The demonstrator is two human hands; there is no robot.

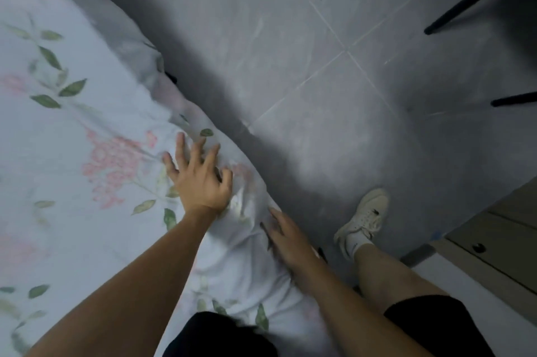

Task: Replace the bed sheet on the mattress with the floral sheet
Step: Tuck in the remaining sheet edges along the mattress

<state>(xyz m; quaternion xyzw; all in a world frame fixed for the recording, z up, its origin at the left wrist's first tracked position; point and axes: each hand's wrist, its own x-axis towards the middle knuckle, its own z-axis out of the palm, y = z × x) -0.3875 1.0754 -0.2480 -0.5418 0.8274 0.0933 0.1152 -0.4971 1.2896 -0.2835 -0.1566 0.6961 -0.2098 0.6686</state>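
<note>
White floral sheet [87, 153] hides the mattress; left hand [197, 176] spread flat, right hand [287, 240] blurred, grip unclear.

No text, label, brand or no. you can read anywhere in this view. The floral sheet [87, 153] carries only printed leaves and pink blossoms, no lettering. Your white shoe [363, 220] has a small dark mark on its side, too blurred to tell as a logo. The cabinet [494, 240] at lower right shows a dark round spot on its front, not a sign or numeral as far as you can tell. The floor tiles [290, 37] bear grout lines and streaks only.
</note>
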